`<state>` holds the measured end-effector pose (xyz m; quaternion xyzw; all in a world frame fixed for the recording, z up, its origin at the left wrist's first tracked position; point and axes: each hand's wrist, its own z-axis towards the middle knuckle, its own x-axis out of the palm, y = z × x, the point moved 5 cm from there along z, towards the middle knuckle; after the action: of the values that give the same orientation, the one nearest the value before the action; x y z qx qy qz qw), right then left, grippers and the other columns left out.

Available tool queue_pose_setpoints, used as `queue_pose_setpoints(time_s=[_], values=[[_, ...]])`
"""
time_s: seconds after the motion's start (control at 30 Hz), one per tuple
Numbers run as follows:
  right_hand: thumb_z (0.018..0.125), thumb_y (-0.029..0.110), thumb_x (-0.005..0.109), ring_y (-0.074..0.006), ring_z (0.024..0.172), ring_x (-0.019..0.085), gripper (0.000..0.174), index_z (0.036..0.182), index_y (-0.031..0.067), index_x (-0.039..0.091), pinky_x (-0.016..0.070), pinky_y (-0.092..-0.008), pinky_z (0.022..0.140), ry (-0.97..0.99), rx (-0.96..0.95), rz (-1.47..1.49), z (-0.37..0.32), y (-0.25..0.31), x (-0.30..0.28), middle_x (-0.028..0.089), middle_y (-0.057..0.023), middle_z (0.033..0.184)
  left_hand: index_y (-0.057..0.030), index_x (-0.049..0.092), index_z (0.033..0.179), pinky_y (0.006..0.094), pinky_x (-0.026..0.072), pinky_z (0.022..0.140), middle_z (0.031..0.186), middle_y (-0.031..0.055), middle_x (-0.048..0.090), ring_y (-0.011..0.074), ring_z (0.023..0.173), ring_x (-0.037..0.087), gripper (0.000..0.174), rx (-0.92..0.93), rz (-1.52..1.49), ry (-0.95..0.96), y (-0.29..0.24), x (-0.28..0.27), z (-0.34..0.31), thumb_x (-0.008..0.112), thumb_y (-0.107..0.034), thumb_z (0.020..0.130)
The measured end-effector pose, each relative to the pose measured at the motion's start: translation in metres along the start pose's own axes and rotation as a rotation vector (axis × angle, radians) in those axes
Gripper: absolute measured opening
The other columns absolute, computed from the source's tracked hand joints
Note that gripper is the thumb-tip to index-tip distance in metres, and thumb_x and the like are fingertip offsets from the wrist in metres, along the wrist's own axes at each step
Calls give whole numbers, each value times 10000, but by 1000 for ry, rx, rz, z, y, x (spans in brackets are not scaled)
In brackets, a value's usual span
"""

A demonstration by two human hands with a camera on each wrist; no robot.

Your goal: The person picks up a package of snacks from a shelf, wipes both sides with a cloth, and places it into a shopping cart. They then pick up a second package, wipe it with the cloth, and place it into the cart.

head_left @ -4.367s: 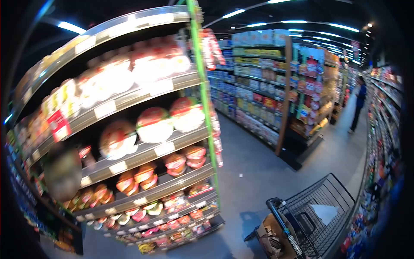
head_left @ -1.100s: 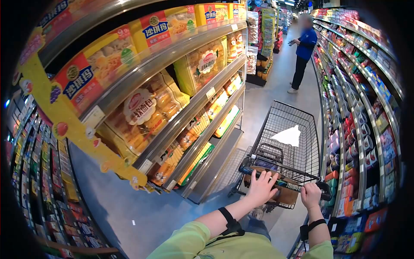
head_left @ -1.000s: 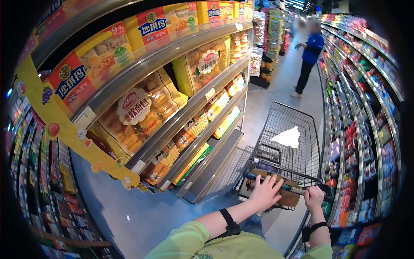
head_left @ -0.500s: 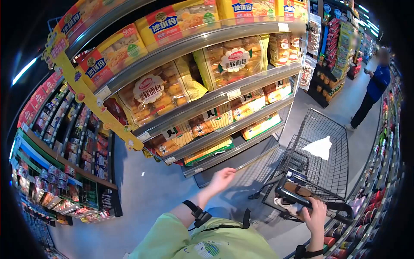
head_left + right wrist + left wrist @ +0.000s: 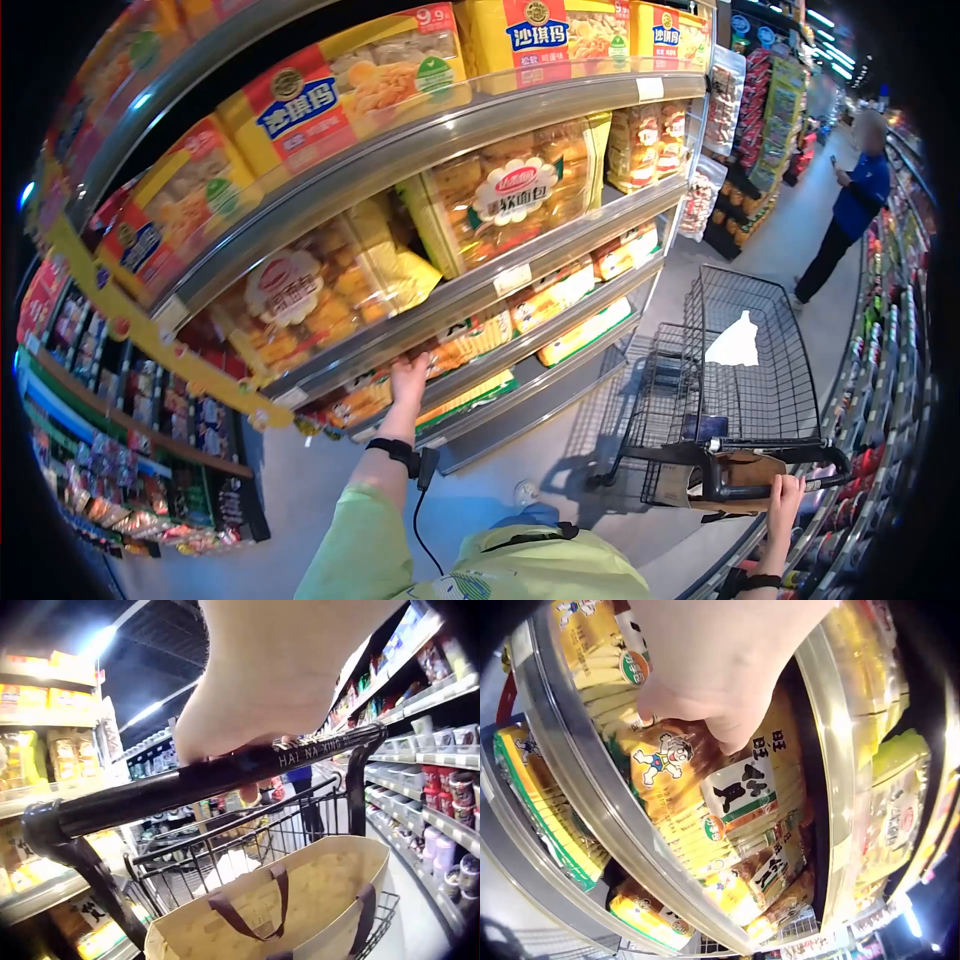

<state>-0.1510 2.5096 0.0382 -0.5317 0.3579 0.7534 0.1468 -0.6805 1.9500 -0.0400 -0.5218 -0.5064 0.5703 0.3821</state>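
Head view: my left hand reaches up to the third shelf at centre frame, with its fingers at the edge of a pack in the row there. My right hand, at lower right, is curled round the handle of the cart. A brown bag sits just behind the handle, and something white lies in the basket. A person in blue stands well apart at upper right.

Left wrist view: my left hand fills the top of the frame. Its fingertips touch the top of the pack, the yellow one with a cartoon boy on it. The pack lies among its neighbours behind the shelf's rail. I cannot tell whether the fingers pinch it or only rest on it, because the hand hides the contact.

Right wrist view: my right hand is wrapped over the handle, which runs across the middle of the frame. The bag gapes below it, and no snack pack shows in its mouth.

As I judge it, the reach is made and the pack is touched. It is not yet lifted off the shelf, so taking it out and setting it in the cart are both left to do.
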Motion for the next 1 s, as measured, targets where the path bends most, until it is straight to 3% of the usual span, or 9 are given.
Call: queue_pose_setpoints(time_s=[0.07, 0.2, 0.33, 0.4, 0.47, 0.53, 0.57, 0.63, 1.0], values=[[906, 163, 486, -298, 864, 507, 197, 792, 4, 512, 199, -466, 1091, -22, 61, -31, 10, -25, 2, 518, -120, 817, -30, 575, 1131, 341, 431, 885, 1123, 114, 625, 253, 987, 597, 407, 295, 51, -239, 34, 4, 46, 668, -271, 816], [862, 131, 491, -313, 842, 487, 165, 758, 6, 466, 253, -460, 1034, -107, 94, -72, 15, -64, 0, 467, -125, 786, -71, 656, 1033, 398, 454, 851, 1057, 135, 652, 331, 960, 599, 357, 499, 620, -414, 37, 9, 55, 606, -366, 837], [822, 126, 527, -321, 859, 487, 162, 736, -1, 473, 329, -431, 919, -145, 126, -125, 24, -95, -2, 490, -144, 818, -77, 652, 1055, 411, 451, 875, 1090, 139, 644, 307, 995, 598, 368, 450, 625, -334, 38, 15, 67, 623, -370, 834], [805, 126, 562, -332, 818, 523, 166, 746, -21, 515, 393, -409, 849, -137, 52, -204, 38, -88, -8, 534, -159, 799, -69, 624, 1112, 404, 410, 954, 1183, 127, 606, 279, 1085, 565, 434, 163, -523, -157, 73, 13, 74, 642, -396, 826], [807, 118, 581, -355, 795, 577, 151, 811, -33, 578, 446, -422, 800, 50, 289, -147, 54, -83, -9, 596, -196, 820, -74, 564, 1176, 471, 378, 964, 1254, 137, 536, 310, 1152, 487, 458, 183, -428, -168, 93, 6, 79, 578, -403, 859], [801, 82, 590, -311, 711, 601, 131, 831, -45, 584, 464, -381, 670, 31, 92, -83, 82, -71, -13, 604, -194, 776, -83, 442, 1306, 604, 313, 984, 1396, 157, 395, 372, 1284, 331, 508, 247, -273, -137, 96, 0, 89, 450, -417, 924], [804, 75, 582, -310, 703, 582, 124, 832, -45, 579, 457, -375, 671, 63, 58, -61, 103, -40, -21, 591, -183, 761, -83, 442, 1306, 604, 313, 984, 1396, 157, 395, 372, 1284, 331, 508, 246, -261, -162, 72, -3, 89, 450, -417, 924], [817, 77, 577, -322, 748, 579, 126, 861, -41, 575, 459, -373, 703, 104, -67, -53, 145, 20, -25, 590, -180, 795, -85, 433, 1318, 622, 310, 972, 1396, 184, 384, 379, 1282, 333, 548, -55, 1036, -42, 18, 5, 75, 457, -454, 914], [827, 158, 582, -338, 910, 610, 223, 952, -25, 611, 484, -394, 831, 577, -797, 224, 194, 301, 74, 635, -195, 933, -47, 497, 1226, 474, 376, 924, 1257, 134, 484, 281, 1147, 438, 410, -33, 466, -92, 27, -26, 100, 531, -278, 889]])
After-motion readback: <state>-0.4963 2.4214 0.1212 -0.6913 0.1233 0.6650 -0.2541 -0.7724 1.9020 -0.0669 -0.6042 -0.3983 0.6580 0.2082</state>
